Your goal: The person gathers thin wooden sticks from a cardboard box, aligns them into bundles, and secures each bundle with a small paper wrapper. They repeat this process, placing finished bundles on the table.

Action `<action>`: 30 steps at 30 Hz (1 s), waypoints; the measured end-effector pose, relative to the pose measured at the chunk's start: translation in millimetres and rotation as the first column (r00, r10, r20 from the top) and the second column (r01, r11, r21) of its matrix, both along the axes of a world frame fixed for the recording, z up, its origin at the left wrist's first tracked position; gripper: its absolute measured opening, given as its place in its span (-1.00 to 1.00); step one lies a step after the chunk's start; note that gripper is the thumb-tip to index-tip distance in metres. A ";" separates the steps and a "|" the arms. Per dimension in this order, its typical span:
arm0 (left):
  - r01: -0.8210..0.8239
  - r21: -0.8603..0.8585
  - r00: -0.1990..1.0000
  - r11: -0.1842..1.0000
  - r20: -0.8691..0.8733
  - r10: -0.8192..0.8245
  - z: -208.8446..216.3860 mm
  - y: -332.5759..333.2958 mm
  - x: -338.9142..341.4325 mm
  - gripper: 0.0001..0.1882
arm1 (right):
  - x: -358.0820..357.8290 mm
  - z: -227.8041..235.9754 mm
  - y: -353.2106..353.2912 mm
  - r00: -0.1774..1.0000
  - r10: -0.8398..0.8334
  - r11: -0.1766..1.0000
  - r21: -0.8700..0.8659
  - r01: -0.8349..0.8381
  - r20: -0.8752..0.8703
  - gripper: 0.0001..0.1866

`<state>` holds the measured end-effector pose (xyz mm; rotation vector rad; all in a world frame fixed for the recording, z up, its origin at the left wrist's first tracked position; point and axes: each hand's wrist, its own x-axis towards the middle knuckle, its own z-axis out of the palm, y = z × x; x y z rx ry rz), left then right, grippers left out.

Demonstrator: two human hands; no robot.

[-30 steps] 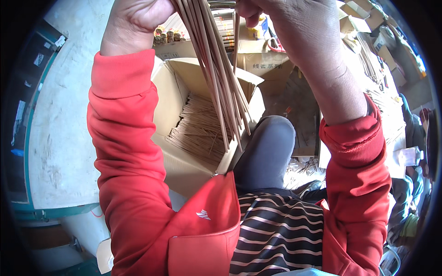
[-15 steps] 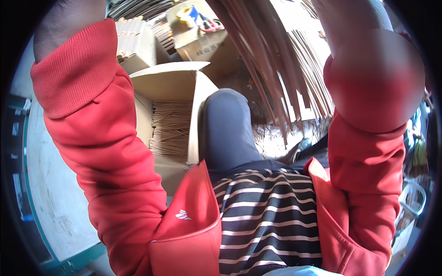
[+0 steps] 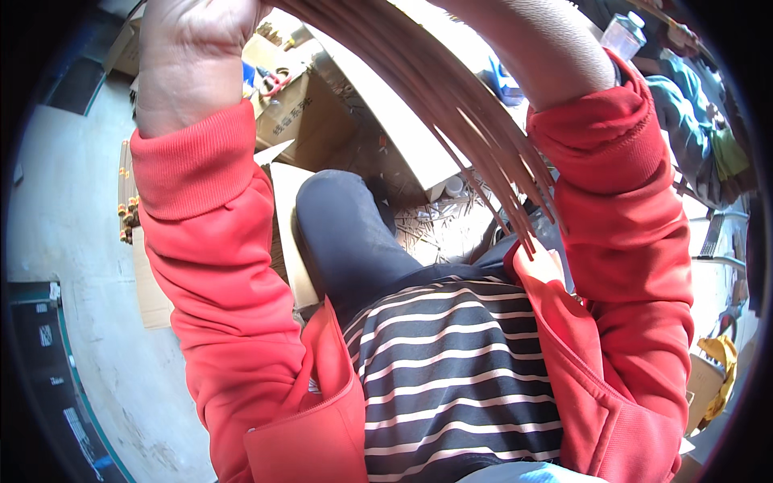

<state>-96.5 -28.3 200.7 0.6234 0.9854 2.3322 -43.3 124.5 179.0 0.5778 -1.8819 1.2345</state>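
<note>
A bundle of long, thin brown wooden sticks (image 3: 439,88) hangs in mid-air, running from beside the left hand (image 3: 203,20) down and rightward to fanned tips under the right forearm (image 3: 535,52). It appears gathered but unfinished: no band shows along its visible length, its ends lie uneven, and it has not been set down. Down and left of the left hand lie slim brown bundles with orange-yellow marks (image 3: 126,197), seemingly already made up.

Both arms, in red ribbed-cuff sleeves, are lifted high. The left wrist's inner side faces the camera, its fingers cut off by the upper edge, so I cannot tell how they close. The right forearm slants up and leftward; its hand is out of view, its grip unknown.
</note>
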 end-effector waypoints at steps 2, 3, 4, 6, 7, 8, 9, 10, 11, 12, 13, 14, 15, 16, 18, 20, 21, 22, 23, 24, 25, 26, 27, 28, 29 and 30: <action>-0.031 0.002 0.999 1.000 0.038 0.031 -1.5 7.3 2.9 -0.75 | 4.1 -6.7 8.2 1.000 0.008 0.999 -0.032 -0.008 0.003 -0.86; -0.088 -0.012 0.996 0.996 0.032 0.089 -4.1 6.5 4.3 -0.76 | 3.1 -10.4 10.3 0.999 0.042 0.998 -0.038 -0.042 -0.011 -0.87; -0.099 -0.043 0.995 0.994 -0.009 0.098 -6.4 5.4 7.2 -0.77 | 0.0 -13.7 9.9 0.991 0.130 0.987 -0.089 -0.130 -0.015 -0.87; -0.024 -0.012 1.000 1.000 -0.005 0.024 -7.9 23.6 7.6 -0.78 | -0.5 -14.4 24.6 0.988 0.137 0.985 -0.116 -0.128 0.076 -0.87; -0.163 -0.029 0.986 0.986 -0.053 0.161 -12.4 50.1 9.0 -0.81 | -4.3 -20.2 41.6 0.996 0.085 0.989 -0.123 -0.082 0.020 -0.84; -0.155 -0.065 0.988 0.986 -0.011 0.155 -11.8 34.4 -1.4 -0.84 | -1.6 -24.1 37.7 0.985 0.141 0.982 -0.144 -0.126 0.102 -0.81; -0.143 -0.097 0.989 0.985 0.033 0.147 -12.1 9.9 -21.3 -0.86 | 2.6 -28.3 36.6 0.964 0.194 0.973 -0.163 -0.165 0.181 -0.78; -0.014 -0.083 0.999 0.996 0.049 0.018 0.6 36.4 -38.4 -0.87 | 9.3 -25.4 68.8 0.989 0.123 0.983 -0.145 -0.110 0.083 -0.72; -0.031 -0.111 0.997 0.993 0.069 0.039 -5.6 29.8 -38.7 -0.88 | 13.3 -28.9 62.9 0.981 0.191 0.976 -0.117 -0.184 0.044 -0.76; -0.043 -0.138 0.995 0.989 0.088 0.056 -10.8 24.0 -38.6 -0.89 | 5.7 -42.2 65.6 0.958 0.240 0.968 -0.113 -0.224 0.159 -0.69; -0.024 -0.146 0.994 0.989 0.099 0.039 -8.3 30.5 -35.0 -0.90 | 8.0 -49.0 76.4 0.930 0.249 0.968 -0.090 -0.233 0.268 -0.60; -0.049 -0.127 0.993 0.991 0.097 0.061 -6.7 41.1 -31.6 -0.91 | 15.2 -55.9 89.3 0.885 0.245 0.970 -0.096 -0.226 0.395 -0.47; -0.033 -0.116 0.990 0.993 0.136 0.049 -5.7 47.6 -33.8 -0.91 | 38.4 -52.6 97.1 0.749 0.438 0.898 -0.211 -0.385 0.497 -0.41; 0.021 -0.091 0.987 0.996 0.161 -0.007 -4.4 64.5 -34.8 -0.91 | 45.5 -62.0 108.4 0.664 0.560 0.828 -0.355 -0.433 0.495 -0.48; 0.158 -0.049 0.976 0.986 0.157 -0.149 -3.9 100.9 -32.4 -0.91 | 67.0 -75.2 134.1 0.430 0.763 0.646 -0.596 -0.477 0.482 -0.54; 0.240 -0.019 0.954 0.971 0.187 -0.232 -5.1 133.4 -27.7 -0.91 | 91.6 -84.9 158.6 0.214 0.877 0.477 -0.717 -0.509 0.431 -0.54; 0.328 0.017 0.928 0.944 0.181 -0.326 -8.0 152.7 -18.7 -0.91 | 106.1 -88.0 168.2 0.220 0.900 0.435 -0.751 -0.496 0.377 -0.52; 0.365 0.037 0.903 0.930 0.230 -0.364 -11.5 166.2 -16.7 -0.92 | 117.4 -92.7 178.3 0.186 0.914 0.405 -0.787 -0.465 0.361 -0.53; 0.336 0.047 0.908 0.941 0.248 -0.336 -17.6 181.3 -12.4 -0.92 | 127.9 -95.8 186.5 0.151 0.928 0.373 -0.821 -0.433 0.342 -0.53; 0.312 0.024 0.923 0.950 0.231 -0.308 -22.8 192.9 -7.3 -0.92 | 138.9 -97.0 187.2 0.235 0.882 0.469 -0.818 -0.334 0.409 -0.26; 0.292 0.009 0.934 0.957 0.215 -0.287 -29.1 205.2 -1.8 -0.92 | 146.3 -99.5 190.3 0.291 0.829 0.545 -0.807 -0.228 0.478 -0.34; 0.314 0.071 0.909 0.947 0.264 -0.321 -35.5 216.4 5.7 -0.91 | 154.2 -97.2 193.4 0.334 0.801 0.576 -0.791 -0.207 0.496 -0.39; 0.263 0.045 0.926 0.964 0.268 -0.266 -43.0 233.5 7.7 -0.88 | 162.6 -95.0 199.8 0.383 0.767 0.609 -0.773 -0.177 0.516 -0.43; 0.273 0.063 0.920 0.960 0.274 -0.280 -49.2 243.4 8.9 -0.87 | 167.3 -101.0 207.7 0.388 0.750 0.622 -0.770 -0.141 0.535 -0.50; 0.281 0.082 0.914 0.956 0.281 -0.293 -54.6 252.2 10.8 -0.87 | 170.7 -104.6 214.0 0.398 0.729 0.645 -0.753 -0.129 0.557 -0.52; 0.255 0.027 0.950 0.967 0.181 -0.255 -60.6 263.1 18.6 -0.87 | 176.5 -106.8 219.0 0.428 0.698 0.669 -0.735 -0.107 0.573 -0.52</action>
